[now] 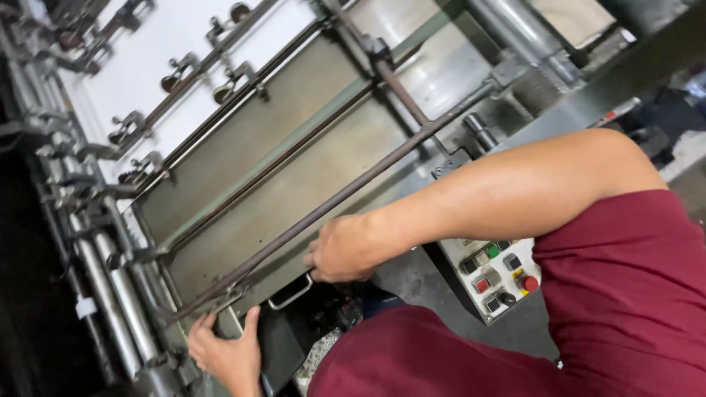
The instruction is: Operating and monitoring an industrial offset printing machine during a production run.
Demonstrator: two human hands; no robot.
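Observation:
My right hand (342,250) is curled over the lower edge of a large grey metal feed plate (294,169) on a printing-type machine, just above a small metal pull handle (290,294). My left hand (224,353) holds the plate's lower corner, thumb up against a dark panel (276,345). A long brown rod (331,206) runs diagonally across the plate, passing close by both hands. My maroon sleeve fills the lower right.
A control box (493,279) with red, green and black buttons sits under my right forearm. A white paper stack (147,66) with clamps and suction fittings lies at the upper left. Steel rollers (110,294) line the left side.

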